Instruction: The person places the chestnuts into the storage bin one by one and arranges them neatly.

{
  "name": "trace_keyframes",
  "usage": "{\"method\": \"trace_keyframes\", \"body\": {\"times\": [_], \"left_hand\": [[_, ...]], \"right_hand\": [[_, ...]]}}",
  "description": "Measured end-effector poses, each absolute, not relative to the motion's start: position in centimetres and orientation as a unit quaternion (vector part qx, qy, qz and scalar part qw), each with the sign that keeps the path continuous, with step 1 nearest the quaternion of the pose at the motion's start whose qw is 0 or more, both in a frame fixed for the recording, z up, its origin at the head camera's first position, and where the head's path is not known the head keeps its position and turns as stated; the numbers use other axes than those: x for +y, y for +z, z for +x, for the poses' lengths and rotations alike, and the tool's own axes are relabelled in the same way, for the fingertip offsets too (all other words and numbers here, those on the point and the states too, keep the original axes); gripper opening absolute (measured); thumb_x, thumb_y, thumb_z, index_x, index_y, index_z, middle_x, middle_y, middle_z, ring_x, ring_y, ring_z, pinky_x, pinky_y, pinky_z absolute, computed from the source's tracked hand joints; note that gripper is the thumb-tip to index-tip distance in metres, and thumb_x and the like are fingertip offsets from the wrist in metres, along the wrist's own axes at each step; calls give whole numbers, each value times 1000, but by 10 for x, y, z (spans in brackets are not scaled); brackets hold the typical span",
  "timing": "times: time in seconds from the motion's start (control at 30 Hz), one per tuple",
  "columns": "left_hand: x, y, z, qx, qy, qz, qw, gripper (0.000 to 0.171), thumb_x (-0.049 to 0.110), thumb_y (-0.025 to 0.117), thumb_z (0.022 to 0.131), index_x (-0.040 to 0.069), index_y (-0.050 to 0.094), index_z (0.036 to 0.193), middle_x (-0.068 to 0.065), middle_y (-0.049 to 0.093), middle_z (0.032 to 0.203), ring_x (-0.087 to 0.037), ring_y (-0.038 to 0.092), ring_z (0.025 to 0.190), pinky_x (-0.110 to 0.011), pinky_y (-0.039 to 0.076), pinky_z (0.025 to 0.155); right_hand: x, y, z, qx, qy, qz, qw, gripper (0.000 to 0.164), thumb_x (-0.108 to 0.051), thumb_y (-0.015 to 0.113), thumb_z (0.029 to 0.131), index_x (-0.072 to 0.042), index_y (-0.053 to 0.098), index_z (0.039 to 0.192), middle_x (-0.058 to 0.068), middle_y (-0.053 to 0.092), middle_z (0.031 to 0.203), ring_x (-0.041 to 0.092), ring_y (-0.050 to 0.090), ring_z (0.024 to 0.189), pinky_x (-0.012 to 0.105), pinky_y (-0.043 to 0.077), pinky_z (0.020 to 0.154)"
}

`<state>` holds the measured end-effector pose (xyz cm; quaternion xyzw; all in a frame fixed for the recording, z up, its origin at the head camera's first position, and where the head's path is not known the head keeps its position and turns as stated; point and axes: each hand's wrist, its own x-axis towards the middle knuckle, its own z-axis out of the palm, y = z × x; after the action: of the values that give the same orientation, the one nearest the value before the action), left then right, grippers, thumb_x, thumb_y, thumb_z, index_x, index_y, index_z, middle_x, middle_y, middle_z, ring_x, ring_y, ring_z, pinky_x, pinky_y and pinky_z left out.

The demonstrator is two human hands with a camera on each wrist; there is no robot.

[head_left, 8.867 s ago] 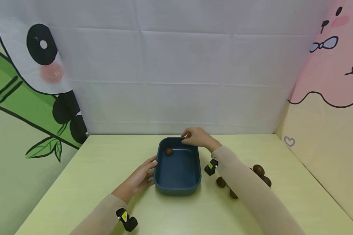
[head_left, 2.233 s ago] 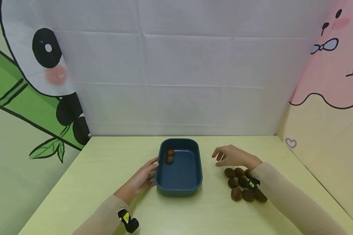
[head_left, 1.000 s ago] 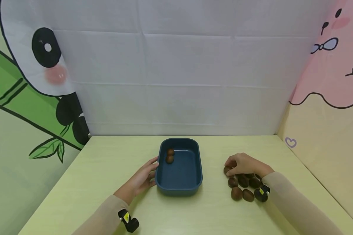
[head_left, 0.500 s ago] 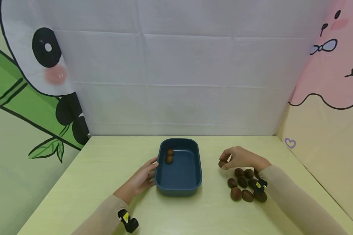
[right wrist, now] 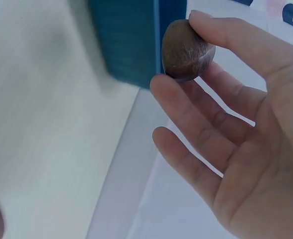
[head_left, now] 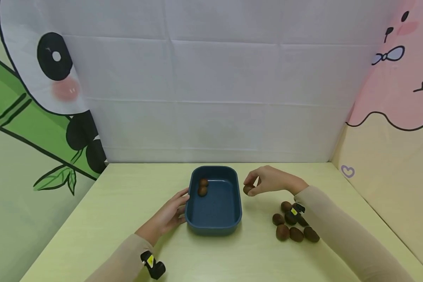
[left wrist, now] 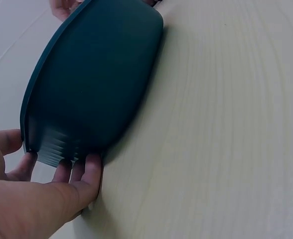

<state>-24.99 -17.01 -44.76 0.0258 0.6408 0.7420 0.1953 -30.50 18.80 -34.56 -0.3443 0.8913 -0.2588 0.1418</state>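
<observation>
My right hand point(head_left: 268, 180) pinches a brown chestnut point(right wrist: 184, 50) between thumb and fingertips, just right of the blue box point(head_left: 216, 231). In the right wrist view the chestnut shows a pale, rough patch. Two chestnuts point(head_left: 202, 191) lie against the left inner wall of the box, one behind the other. My left hand point(head_left: 165, 215) rests its extended fingers against the box's outer left side; the left wrist view has the fingertips touching the wall point(left wrist: 91, 84) from rim to base.
Several more chestnuts point(head_left: 282, 232) lie in a loose cluster on the pale wooden table point(head_left: 211, 258), partly hidden by the right sleeve point(head_left: 338, 223). A white cloth point(head_left: 211, 94) hangs behind the table, and printed panels stand on both sides.
My right hand has taken a chestnut from the cluster's back left corner and moved left with it to the box. Earlier, a second chestnut joined the first inside. My left hand stays put.
</observation>
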Motion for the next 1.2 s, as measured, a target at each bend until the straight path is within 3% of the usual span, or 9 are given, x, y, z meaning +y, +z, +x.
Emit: {"method": "trace_keyframes", "body": {"times": [0.37,0.63,0.83,1.0,1.2], "left_hand": [[-171,-448,-251,635,746,23,198,58,31,43,109,17,20,160,-23,43,149,-30,51,129,-41,48,93],[-170,-448,-251,636,746,24,199,58,31,42,109,18,20,160,-24,39,152,-33,47,133,-42,47,95],[-170,-448,-251,636,745,19,199,58,31,43,108,18,21,160,-23,40,151,-32,47,133,-44,45,97],[-172,-447,-251,635,746,22,199,58,32,43,108,18,21,160,-21,41,151,-32,45,135,-46,43,99],[-172,-448,-250,634,746,26,201,59,33,44,108,19,21,160,-20,42,150,-30,46,134,-47,43,101]], "right_hand": [[133,-333,-313,880,-230,-386,154,33,-28,80,88,-14,72,117,-8,67,105,14,63,95,30,52,78],[95,-339,-328,875,-226,-392,173,38,-34,80,87,-16,72,119,-9,67,110,9,62,102,29,50,87],[70,-347,-336,877,-219,-389,180,39,-34,80,86,-15,72,119,-10,68,108,13,62,105,31,49,91],[54,-358,-340,882,-221,-369,196,35,-32,81,86,-18,73,116,-12,68,105,7,62,100,29,49,90],[43,-374,-341,878,-252,-333,235,29,-25,81,87,-15,72,112,-7,67,99,9,67,85,27,53,80]]}}
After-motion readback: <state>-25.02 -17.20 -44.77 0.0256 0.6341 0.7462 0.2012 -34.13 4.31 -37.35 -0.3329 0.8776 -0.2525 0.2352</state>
